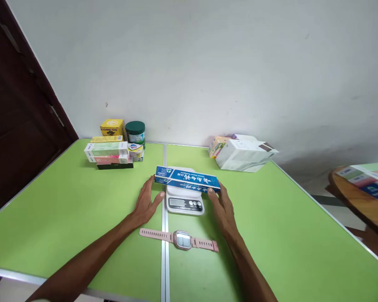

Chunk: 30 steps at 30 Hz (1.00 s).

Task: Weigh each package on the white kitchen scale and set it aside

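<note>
A blue toothpaste box (187,178) lies across a white kitchen scale (185,205), hiding most of its weighing plate. My right hand (223,206) grips the box's right end, with the thumb on the near side and the fingers behind it. At the left end is my left hand (145,205), fingers stretched forward and thumb spread apart from them; its fingertips are beside or just touching the box. The scale's display and buttons face me, but I cannot read any number. Nearer to me, a pink smartwatch (183,240) lies stretched out flat.
Several small cartons (108,149) are stacked at the back left, near a yellow box (112,127) and a green-lidded tub (135,133). White boxes (244,155) stand at the back right by the wall. A wooden stool (349,195) holding cartons is beyond the green table's (283,235) right edge.
</note>
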### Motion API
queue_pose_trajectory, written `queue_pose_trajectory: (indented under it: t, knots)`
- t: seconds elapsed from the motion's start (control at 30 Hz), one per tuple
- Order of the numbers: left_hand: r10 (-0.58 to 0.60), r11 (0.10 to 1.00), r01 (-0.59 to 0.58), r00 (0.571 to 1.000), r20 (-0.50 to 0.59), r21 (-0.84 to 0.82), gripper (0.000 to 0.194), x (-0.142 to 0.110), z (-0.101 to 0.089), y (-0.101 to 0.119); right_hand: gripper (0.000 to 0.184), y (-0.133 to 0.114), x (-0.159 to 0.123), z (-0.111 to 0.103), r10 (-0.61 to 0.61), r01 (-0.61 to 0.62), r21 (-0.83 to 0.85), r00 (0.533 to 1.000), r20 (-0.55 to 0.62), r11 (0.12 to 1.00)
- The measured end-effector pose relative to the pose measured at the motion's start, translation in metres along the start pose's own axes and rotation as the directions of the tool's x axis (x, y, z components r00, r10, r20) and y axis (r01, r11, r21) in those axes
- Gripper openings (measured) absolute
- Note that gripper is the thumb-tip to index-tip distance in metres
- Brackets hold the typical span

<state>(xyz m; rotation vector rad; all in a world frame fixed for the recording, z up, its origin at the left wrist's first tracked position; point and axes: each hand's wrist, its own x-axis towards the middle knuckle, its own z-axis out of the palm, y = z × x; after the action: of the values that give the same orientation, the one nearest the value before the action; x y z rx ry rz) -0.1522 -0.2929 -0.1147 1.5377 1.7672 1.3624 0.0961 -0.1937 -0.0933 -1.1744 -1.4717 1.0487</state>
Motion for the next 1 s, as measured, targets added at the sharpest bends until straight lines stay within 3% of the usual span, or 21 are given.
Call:
queue_pose_trajectory:
  t: [0.2,0.4,0.7,0.87,1.0]
  knots:
    - [-0.149,0.98,0.136,0.986,-0.077,-0.147,0.079,0.007,-0.003,-0.002,0.068,0.034,0.017,0.008,0.152,-0.091,0.268,0.964,-0.216,0.959]
    - [-0.167,0.974,0.149,0.981,-0.095,-0.173,0.087,0.012,-0.011,-0.005,0.061,0.042,0.013,0.011,0.157,-0.061,0.34,0.952,-0.263,0.938]
    - [-0.121,0.983,0.112,0.991,-0.056,-0.149,0.084,0.009,-0.012,-0.006,0.064,0.032,-0.002,0.01,0.034,-0.004,0.142,0.977,-0.209,0.99]
    - [-0.004,0.999,0.006,0.999,0.036,-0.05,0.085,0.009,-0.013,-0.004,0.067,0.024,-0.009,0.011,-0.091,0.091,-0.01,0.965,-0.245,0.996]
    - [0.061,0.998,-0.058,0.994,0.091,-0.031,0.08,0.008,-0.014,0.002,0.065,0.018,-0.013,0.013,-0.142,0.141,-0.022,0.966,-0.214,0.99]
